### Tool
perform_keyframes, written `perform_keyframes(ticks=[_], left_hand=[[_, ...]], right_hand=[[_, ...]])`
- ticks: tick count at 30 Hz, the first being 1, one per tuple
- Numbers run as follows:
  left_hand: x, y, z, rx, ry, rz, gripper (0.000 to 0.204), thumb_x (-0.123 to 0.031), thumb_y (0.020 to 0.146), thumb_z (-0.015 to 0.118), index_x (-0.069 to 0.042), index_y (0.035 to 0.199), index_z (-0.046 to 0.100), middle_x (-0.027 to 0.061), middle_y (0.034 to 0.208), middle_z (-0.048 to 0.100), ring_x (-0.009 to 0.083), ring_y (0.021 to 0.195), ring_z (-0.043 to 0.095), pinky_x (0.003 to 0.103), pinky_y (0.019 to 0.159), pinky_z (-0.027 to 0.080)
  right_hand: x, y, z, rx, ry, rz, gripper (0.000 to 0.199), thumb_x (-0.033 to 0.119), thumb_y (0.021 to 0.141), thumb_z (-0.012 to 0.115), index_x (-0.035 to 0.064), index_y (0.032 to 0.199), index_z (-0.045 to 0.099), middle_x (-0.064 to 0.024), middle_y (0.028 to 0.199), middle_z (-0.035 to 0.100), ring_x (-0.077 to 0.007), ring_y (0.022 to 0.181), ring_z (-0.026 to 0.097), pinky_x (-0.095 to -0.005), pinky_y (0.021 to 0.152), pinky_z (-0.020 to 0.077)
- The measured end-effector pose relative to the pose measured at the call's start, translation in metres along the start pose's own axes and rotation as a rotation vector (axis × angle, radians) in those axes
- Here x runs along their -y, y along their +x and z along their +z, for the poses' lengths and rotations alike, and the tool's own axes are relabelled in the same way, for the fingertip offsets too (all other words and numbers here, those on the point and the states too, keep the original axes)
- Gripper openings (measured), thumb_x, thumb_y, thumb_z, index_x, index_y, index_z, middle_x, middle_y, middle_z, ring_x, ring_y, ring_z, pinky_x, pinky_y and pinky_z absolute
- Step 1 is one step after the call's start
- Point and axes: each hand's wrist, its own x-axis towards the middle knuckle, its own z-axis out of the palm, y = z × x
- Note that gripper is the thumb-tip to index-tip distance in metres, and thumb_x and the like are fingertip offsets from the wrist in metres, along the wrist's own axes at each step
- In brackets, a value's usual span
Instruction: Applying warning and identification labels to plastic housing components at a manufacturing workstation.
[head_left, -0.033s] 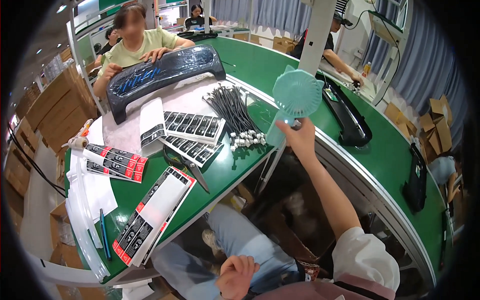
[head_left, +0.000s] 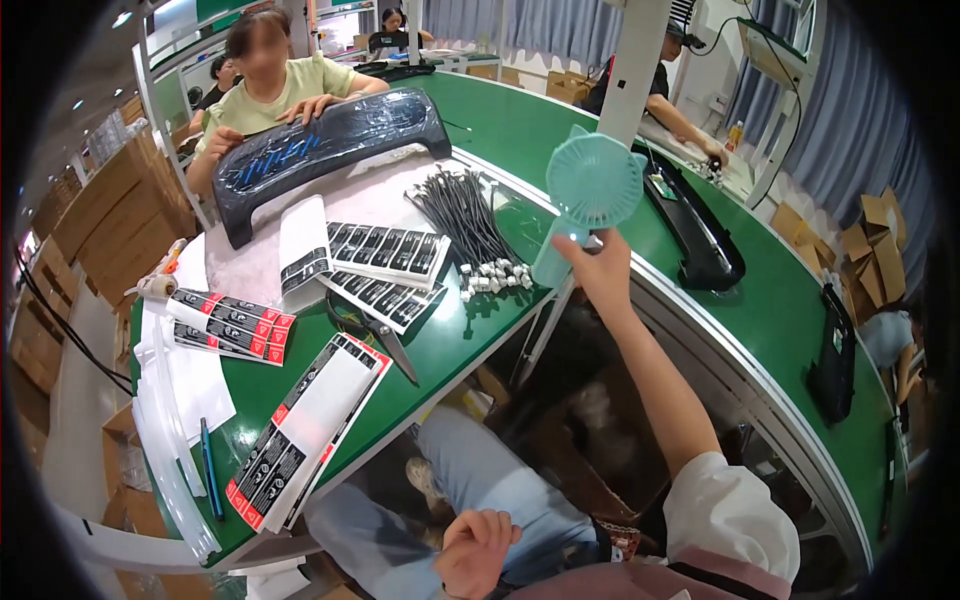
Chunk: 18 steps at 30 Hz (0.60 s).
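Handheld fan (head_left: 594, 182), near R corner of green table (head_left: 455, 345); open carton (head_left: 868, 248) far R, contents unclear to me; axis tilted, head up, handle down-L; R hand (head_left: 600, 265) clasping handle; L hand (head_left: 475, 552) curled, can't tell if pinching anything.

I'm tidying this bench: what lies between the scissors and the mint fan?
In the head view, white-tipped black cables lie between scissors and fan.

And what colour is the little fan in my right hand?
The fan is mint green, clearest in the head view.
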Motion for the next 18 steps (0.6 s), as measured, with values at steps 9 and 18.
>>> perform_keyframes(ticks=[9,18], left_hand=[[0.024,0.014,-0.025,0.005,-0.056,-0.081,0.009,-0.01,0.077,0.056,-0.004,0.078,0.049,0.0067,0.072,0.048,0.0214,0.074,0.046,0.036,0.071,0.037],[0.034,0.02,-0.034,-0.073,0.059,-0.156,0.01,-0.01,0.075,0.053,-0.005,0.076,0.044,0.0062,0.071,0.041,0.0201,0.074,0.039,0.036,0.073,0.033]], right_hand=[[-0.024,0.017,0.002,-0.111,0.059,-0.22,0.04,0.011,0.077,0.076,-0.0059,0.11,0.058,-0.0102,0.086,0.063,-0.0145,0.07,0.066,-0.0251,0.055,0.0515],[-0.035,0.039,-0.014,-0.103,-0.042,-0.264,0.043,0.015,0.078,0.077,-0.0044,0.111,0.058,-0.0103,0.084,0.063,-0.014,0.068,0.064,-0.0269,0.056,0.0524]])
